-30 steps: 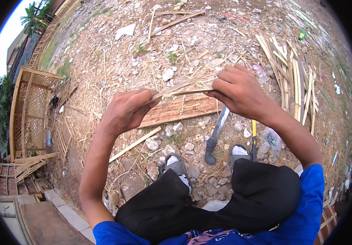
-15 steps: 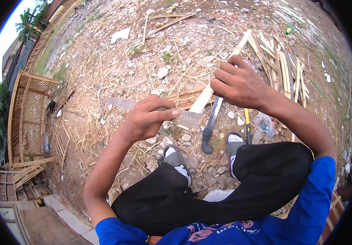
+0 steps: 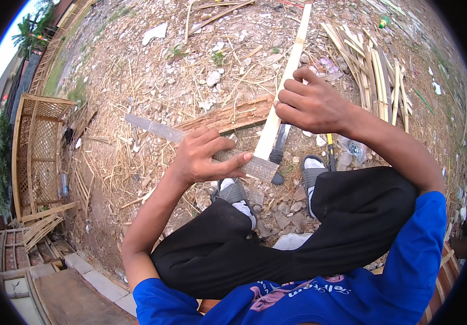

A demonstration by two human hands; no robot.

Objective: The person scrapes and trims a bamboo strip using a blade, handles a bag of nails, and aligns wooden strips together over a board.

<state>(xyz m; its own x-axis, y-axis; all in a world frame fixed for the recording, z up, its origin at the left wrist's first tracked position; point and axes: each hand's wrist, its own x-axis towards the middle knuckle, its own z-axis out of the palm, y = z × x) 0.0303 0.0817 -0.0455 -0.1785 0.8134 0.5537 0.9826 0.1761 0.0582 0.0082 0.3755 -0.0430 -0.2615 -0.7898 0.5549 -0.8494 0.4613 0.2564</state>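
My left hand (image 3: 206, 157) is closed round a flat, straight grey strip (image 3: 155, 128), with the thumb pressed along its top face. I cannot tell whether the strip is wood or metal. In my right hand (image 3: 313, 103) is a long pale bamboo slat (image 3: 294, 59), gripped partway along. Its near end meets the grey strip just right of my left thumb, and its far end points away from me. Beneath the slat lies a large knife (image 3: 280, 145) with a dark handle, partly hidden by the slat and my right hand.
A weathered wooden board (image 3: 233, 114) lies on the stony ground beyond my hands. To the right are a bundle of bamboo slats (image 3: 371, 70), a yellow-and-black tool handle (image 3: 331, 149) and a clear plastic bag (image 3: 355, 149). A lattice frame (image 3: 44, 157) stands at left.
The slat now reaches farther away and stands steeper in view, with its near end against the grey strip. My left hand has shifted slightly right, and the strip tilts more.
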